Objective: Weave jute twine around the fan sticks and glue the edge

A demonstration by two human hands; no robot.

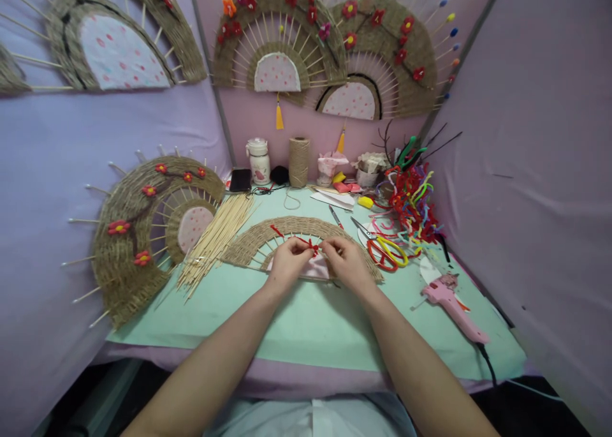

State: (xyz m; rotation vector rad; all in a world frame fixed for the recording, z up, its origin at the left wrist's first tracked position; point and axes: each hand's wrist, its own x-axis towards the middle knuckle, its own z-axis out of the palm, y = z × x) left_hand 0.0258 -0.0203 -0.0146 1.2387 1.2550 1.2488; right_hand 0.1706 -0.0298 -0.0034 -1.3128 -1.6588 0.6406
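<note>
Between my two hands is a red pipe cleaner (pixel 313 248), bent into small loops like a flower, with one tail reaching up to the left. My left hand (pixel 292 258) pinches it from the left side. From the right, the fingertips of my right hand (pixel 345 258) are closed on it too. Both hands are just above a half-round woven twine fan (pixel 258 236) lying on the table. Its thin sticks show between the twine bands, and pale pink cloth at its centre is partly covered by my hands.
Bamboo sticks (pixel 217 242) lie left, beside a finished fan (pixel 129 233). Scissors (pixel 382 249), a pen (pixel 335 217) and a pink glue gun (pixel 454 309) lie right. Behind stand a twine spool (pixel 299 162), a white bottle (pixel 259 161) and a heap of coloured pipe cleaners (pixel 414 201).
</note>
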